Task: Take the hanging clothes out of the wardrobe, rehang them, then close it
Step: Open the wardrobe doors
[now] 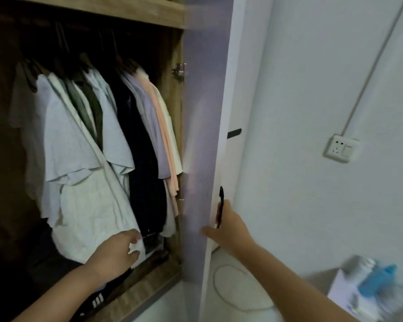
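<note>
Two bare arms reach out from the bottom edge of the view. Left hand (pixel 116 249) is down at the bottom of the open wooden wardrobe (pixel 135 12), with its fingers curled and touching the hem of a long white shirt (pixel 84 201); I cannot tell if it really pinches the cloth. Right hand (pixel 228 226) holds the edge of the pale purple wardrobe door (pixel 203 135), thumb on the inside face and fingers wrapped round by the thin black handle (pixel 220 205). The door stands open at the right side of the wardrobe. Inside, the hanging clothes (pixel 107 126) are all on hangers up near the top: white and grey shirts on the left, a dark navy one in the middle, then lilac, peach and cream ones by the right wall. I think the job is either just starting or nearly over; the clothes hang neatly, and the door is not shut yet. Closing it is still left to do.
</note>
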Motion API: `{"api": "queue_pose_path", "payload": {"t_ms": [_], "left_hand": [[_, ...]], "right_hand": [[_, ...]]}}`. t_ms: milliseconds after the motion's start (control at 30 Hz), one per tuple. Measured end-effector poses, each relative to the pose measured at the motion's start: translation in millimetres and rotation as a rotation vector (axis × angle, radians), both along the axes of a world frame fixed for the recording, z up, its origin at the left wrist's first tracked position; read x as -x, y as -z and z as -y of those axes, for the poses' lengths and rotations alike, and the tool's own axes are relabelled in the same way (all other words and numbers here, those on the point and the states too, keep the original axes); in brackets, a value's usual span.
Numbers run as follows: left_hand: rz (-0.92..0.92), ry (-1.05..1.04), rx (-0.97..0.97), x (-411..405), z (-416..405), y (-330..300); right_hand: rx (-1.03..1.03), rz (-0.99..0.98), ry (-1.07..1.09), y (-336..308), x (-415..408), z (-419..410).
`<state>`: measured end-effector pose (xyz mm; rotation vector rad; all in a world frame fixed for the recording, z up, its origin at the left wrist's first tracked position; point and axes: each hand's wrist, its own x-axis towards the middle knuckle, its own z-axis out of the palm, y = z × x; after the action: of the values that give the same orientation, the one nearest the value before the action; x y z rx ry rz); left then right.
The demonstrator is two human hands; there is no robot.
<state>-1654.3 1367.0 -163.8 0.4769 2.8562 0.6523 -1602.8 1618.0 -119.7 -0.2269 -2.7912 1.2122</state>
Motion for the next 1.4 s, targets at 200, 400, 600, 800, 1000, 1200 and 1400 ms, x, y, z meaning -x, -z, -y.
{"api": "queue_pose_path", "payload": {"t_ms": [200,400,600,800,1000,1200,1400], "left_hand": [[-0.038,0.052,0.019,-0.4,-39.2,-4.6],[-0.061,0.045,0.044,6.0,-50.9,-11.6],[-0.051,0.04,0.07,13.7,-49.3,-15.5],[-0.054,0.031,0.079,16.8,-43.8,-21.6],[-0.041,-0.006,0.125,22.7,-24.8,-25.9],[-0.031,-0.066,0.137,31.3,3.2,-29.0],[-0.031,-0.12,0.133,42.9,27.4,-34.6]], "right_hand": [[0.061,0.001,0.106,-2.0,1.7,-61.8],[0.035,-0.043,0.156,0.8,7.0,-96.6],[-0.067,-0.024,0.277,6.3,14.5,-114.4],[-0.208,0.023,0.417,8.9,21.7,-125.8],[-0.217,0.02,0.545,12.4,34.6,-136.7],[-0.181,0.019,0.647,14.2,45.3,-144.1],[-0.102,0.163,0.661,12.7,46.4,-127.8]]}}
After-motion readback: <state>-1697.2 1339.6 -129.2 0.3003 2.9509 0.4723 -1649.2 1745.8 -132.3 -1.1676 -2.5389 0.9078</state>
